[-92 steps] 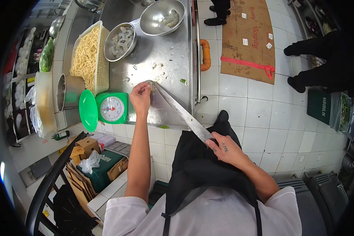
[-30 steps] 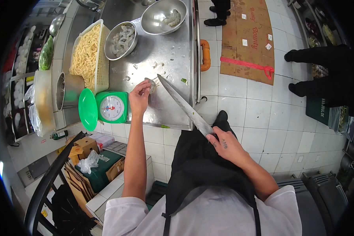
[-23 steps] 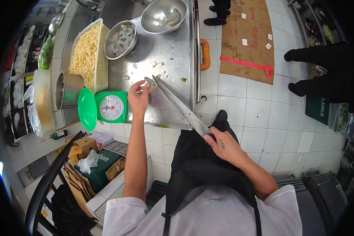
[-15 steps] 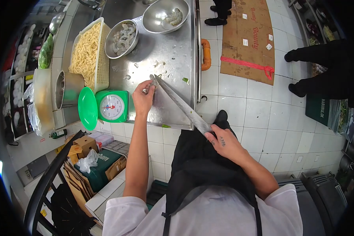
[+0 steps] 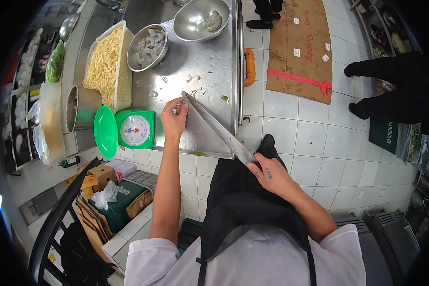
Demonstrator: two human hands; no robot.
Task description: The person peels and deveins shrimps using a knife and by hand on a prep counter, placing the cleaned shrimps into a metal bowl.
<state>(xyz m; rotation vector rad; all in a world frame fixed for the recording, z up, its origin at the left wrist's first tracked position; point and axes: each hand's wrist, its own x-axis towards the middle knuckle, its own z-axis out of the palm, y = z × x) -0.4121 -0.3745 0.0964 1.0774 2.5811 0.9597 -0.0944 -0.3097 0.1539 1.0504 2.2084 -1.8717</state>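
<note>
My right hand [image 5: 269,175] is closed round the handle of a long knife [image 5: 219,129], whose tip lies beside my left fingers. My left hand [image 5: 173,119] pinches a small greyish shrimp [image 5: 178,109], mostly covered by the fingers, just above the steel table [image 5: 202,71]. Further up the table stands a steel bowl of shrimp [image 5: 148,47]. To its right, a wider steel bowl [image 5: 186,21] holds a few more shrimp [image 5: 211,22]. Small scraps lie on the wet steel between the bowls and my hands.
A cream basket [image 5: 125,71] of thick noodles [image 5: 105,62] and a green dial scale [image 5: 136,129] are on the left. Two people in dark trousers stand on the right, near flattened cardboard [image 5: 298,52]. Boxes [image 5: 102,176] and a black rail [image 5: 57,224] are at lower left.
The knife tip has shifted slightly left, closer to the shrimp in my left fingers. My right hand has moved a little with it; my left hand stays in place.
</note>
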